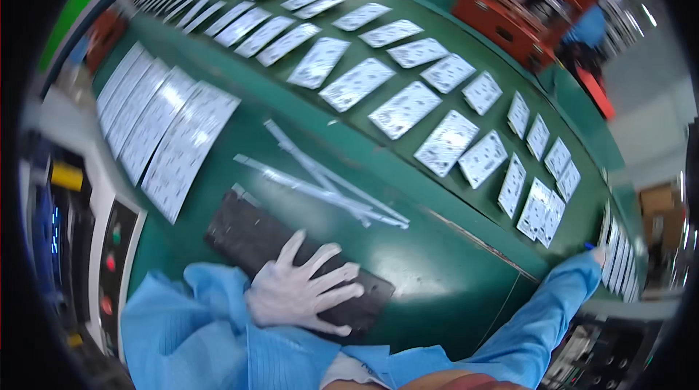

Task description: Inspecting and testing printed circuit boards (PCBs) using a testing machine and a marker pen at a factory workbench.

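Note:
My left hand point(306, 288), in a white glove, lies with fingers spread on a dark flat slab point(244, 228) on the green table. Beyond the slab, several thin pale strips point(309, 184) lie crossed over one another. My right arm stretches far to the right. At its end my right hand point(599, 254) is small and partly hidden, beside a row of white panels standing on edge point(619, 259). A small blue bit point(588, 246) shows at that hand; I cannot make out what it is or whether the fingers grip anything.
Several large white printed panels point(196, 139) lie overlapping on the table at the left. Beyond a raised edge, a long green belt-like surface point(349, 48) carries two rows of smaller white boards point(404, 109). An orange machine point(502, 18) stands at the back right. Equipment with buttons point(109, 281) borders the left.

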### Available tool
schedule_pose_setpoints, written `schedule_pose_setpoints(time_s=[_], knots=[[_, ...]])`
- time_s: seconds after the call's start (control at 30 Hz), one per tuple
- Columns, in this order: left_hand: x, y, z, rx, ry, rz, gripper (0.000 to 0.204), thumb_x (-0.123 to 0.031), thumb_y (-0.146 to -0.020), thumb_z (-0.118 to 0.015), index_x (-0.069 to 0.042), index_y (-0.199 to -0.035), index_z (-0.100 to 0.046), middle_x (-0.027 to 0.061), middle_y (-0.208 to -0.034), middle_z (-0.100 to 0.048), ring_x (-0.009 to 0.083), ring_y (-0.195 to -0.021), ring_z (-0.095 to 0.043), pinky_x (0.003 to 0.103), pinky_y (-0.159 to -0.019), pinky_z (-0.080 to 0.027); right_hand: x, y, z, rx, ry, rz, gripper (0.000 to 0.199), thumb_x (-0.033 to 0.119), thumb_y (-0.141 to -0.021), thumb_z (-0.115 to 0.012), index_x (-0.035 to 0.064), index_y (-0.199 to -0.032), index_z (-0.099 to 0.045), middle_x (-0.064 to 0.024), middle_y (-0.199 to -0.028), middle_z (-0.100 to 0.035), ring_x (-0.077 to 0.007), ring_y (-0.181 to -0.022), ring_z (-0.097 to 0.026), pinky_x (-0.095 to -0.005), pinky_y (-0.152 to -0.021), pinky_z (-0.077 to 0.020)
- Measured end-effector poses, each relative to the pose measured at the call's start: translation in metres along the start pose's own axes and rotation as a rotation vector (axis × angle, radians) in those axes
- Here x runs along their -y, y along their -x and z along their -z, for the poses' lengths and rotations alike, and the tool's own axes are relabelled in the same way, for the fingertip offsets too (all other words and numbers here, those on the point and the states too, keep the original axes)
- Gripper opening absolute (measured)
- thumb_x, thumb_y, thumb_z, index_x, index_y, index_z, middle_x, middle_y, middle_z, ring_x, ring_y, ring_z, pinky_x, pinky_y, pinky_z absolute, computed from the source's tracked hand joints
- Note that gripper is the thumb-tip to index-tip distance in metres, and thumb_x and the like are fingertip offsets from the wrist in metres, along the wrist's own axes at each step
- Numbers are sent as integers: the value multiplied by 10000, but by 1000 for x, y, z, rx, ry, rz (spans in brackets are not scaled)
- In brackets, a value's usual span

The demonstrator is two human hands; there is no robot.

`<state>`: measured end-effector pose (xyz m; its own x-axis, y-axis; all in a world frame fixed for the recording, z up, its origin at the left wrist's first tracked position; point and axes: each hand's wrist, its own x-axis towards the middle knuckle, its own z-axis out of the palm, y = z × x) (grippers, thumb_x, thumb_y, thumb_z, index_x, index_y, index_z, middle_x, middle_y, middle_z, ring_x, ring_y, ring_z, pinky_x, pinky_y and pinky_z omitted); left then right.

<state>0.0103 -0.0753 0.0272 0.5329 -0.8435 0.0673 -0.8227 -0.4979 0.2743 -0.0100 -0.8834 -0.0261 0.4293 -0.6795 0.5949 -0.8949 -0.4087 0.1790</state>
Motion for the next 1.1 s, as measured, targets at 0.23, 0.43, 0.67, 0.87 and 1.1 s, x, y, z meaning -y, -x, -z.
schedule_pose_setpoints(time_s=[0.23,0.43,0.67,0.87,1.1], knots=[[-3,15,-21,-179,1,-67,617,-644,-790,-402,-182,-1173,-546,46,-1238,-487,266,-1200,-377,618,-971,-222,25,5,205,190,-241,-186,433,381,-610,-723,26,-850,-664,-200,-962,-624,-345,-946,-577,-396,-825,-459],[2,23,-24,-219,-56,-155,621,-612,-835,-319,-175,-1236,-504,57,-1349,-400,262,-1271,-328,565,-1042,-174,78,72,309,-291,-518,82,311,235,-728,-615,152,-1028,-632,-117,-1091,-595,-295,-981,-564,-361,-836,-444],[2,106,-19,-908,181,-60,527,45,-666,-578,-201,-1130,-535,146,-1221,-468,318,-1121,-491,339,-823,-521,89,253,463,-193,-1160,629,193,55,-898,-469,31,-1038,-599,-91,-958,-628,-108,-802,-538,-236,-762,-429],[6,265,7,-998,-8,569,420,87,-766,-492,-113,-1128,-565,242,-1278,-420,390,-1099,-501,383,-848,-468,87,388,510,-115,-252,855,365,91,-775,-540,257,-1097,-583,-126,-689,-549,-323,-635,-574,-425,-552,-447],[18,384,32,-1138,-399,938,406,38,-839,-449,-68,-1229,-489,192,-1342,-379,352,-1244,-364,363,-1002,-351,198,449,489,84,-385,838,404,431,-850,-516,36,-923,-559,-230,-745,-617,-386,-687,-603,-466,-582,-466]])
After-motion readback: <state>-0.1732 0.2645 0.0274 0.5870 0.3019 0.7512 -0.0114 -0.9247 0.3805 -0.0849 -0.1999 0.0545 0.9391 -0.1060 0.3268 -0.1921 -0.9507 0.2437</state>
